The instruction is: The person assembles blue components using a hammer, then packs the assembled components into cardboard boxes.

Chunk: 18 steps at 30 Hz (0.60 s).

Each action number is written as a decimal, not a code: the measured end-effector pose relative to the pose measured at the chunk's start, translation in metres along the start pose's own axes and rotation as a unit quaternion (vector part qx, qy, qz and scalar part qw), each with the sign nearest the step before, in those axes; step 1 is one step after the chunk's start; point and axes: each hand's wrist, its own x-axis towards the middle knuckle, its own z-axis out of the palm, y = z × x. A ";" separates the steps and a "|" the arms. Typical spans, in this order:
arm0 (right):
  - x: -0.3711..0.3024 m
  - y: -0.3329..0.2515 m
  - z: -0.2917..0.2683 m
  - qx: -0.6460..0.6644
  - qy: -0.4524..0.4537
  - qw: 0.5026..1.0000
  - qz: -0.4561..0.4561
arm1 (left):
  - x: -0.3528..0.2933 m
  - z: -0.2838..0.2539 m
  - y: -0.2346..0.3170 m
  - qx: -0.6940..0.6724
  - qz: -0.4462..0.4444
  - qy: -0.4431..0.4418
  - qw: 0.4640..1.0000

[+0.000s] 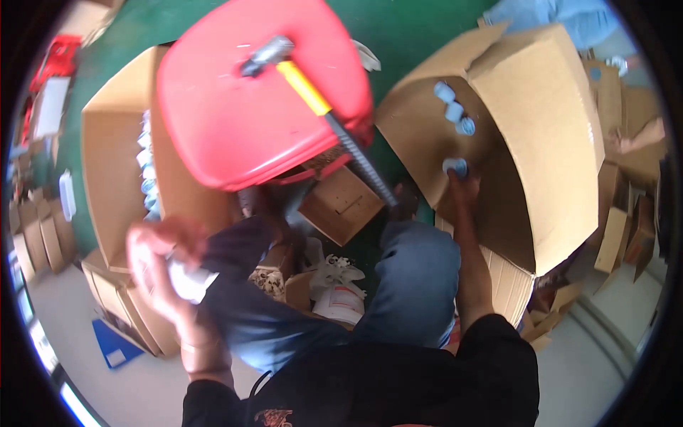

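The right hand [464,188] grasps a blue cylinder [455,167], nearer the carton's [548,142] near edge than three others [454,112]; blurred left hand [156,269], grip unclear.

Leaves room from above into the right carton [541,135]; toward the left carton [114,178], meets the red stool [213,114] and overhanging hammer [306,87].

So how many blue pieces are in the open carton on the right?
4: three blue pieces in a slanting row, one piece at the right hand; others may be hidden in the carton.
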 end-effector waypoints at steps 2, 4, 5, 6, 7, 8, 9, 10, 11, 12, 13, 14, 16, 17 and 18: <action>-0.032 -0.055 -0.054 0.188 0.006 0.981 -0.052 | 0.000 -0.007 -0.002 -0.068 -0.012 -0.003 0.998; -0.058 -0.115 -0.093 0.351 -0.002 0.924 -0.150 | -0.002 -0.019 0.003 -0.093 -0.008 0.014 0.996; -0.076 -0.156 -0.126 0.304 -0.020 0.935 -0.181 | -0.003 -0.027 0.003 -0.081 -0.011 0.032 0.996; -0.093 -0.197 -0.168 0.248 -0.021 0.947 -0.204 | -0.002 -0.029 0.003 -0.082 -0.016 0.037 0.996; -0.103 -0.228 -0.198 0.225 0.006 0.936 -0.270 | -0.001 -0.034 0.003 -0.090 -0.003 0.040 0.995; -0.109 -0.258 -0.220 0.201 0.035 0.922 -0.331 | 0.000 -0.039 0.002 -0.085 0.005 0.055 0.995; -0.116 -0.286 -0.233 0.218 0.039 0.910 -0.351 | 0.001 -0.043 -0.003 -0.083 0.008 0.064 0.994; -0.117 -0.309 -0.227 0.242 0.004 0.897 -0.371 | 0.003 -0.046 -0.006 -0.080 0.012 0.071 0.994; -0.115 -0.327 -0.223 0.258 -0.024 0.886 -0.385 | 0.006 -0.041 -0.007 -0.085 0.012 0.069 0.994; -0.113 -0.344 -0.220 0.224 -0.051 0.877 -0.423 | 0.007 -0.036 -0.005 -0.102 0.008 0.073 0.992; -0.119 -0.364 -0.218 0.231 -0.052 0.875 -0.423 | 0.010 -0.036 0.000 -0.116 0.005 0.077 0.990; -0.115 -0.374 -0.205 0.269 -0.043 0.866 -0.420 | 0.016 -0.034 0.002 -0.134 0.017 0.049 0.990; -0.119 -0.400 -0.168 0.222 -0.036 0.880 -0.418 | 0.014 -0.042 -0.004 -0.067 -0.006 0.105 0.992; -0.114 -0.405 -0.144 0.164 0.039 0.890 -0.423 | 0.016 -0.043 -0.009 -0.095 -0.011 0.100 0.990; -0.118 -0.415 -0.132 0.159 0.060 0.896 -0.410 | 0.018 -0.049 -0.017 -0.120 -0.020 0.099 0.988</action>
